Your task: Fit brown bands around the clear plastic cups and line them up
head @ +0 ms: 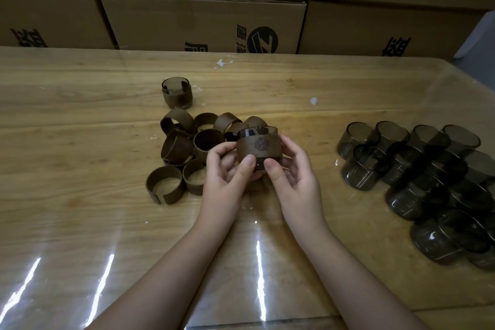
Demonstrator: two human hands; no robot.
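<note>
The left hand point(227, 166) and right hand point(290, 169) pinch a smoky clear plastic cup point(257, 132) wearing a brown band point(259, 146), just above the wooden table point(80, 128). It looks light and slick to me; I'd grip the band. At nine o'clock lie spare bands point(184, 147), at three bare cups point(417, 169).

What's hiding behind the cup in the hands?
Behind the cup, held by the left hand and right hand, lies a pile of loose brown bands. The cup covers parts of the nearest ones, so the full count cannot be told.
</note>
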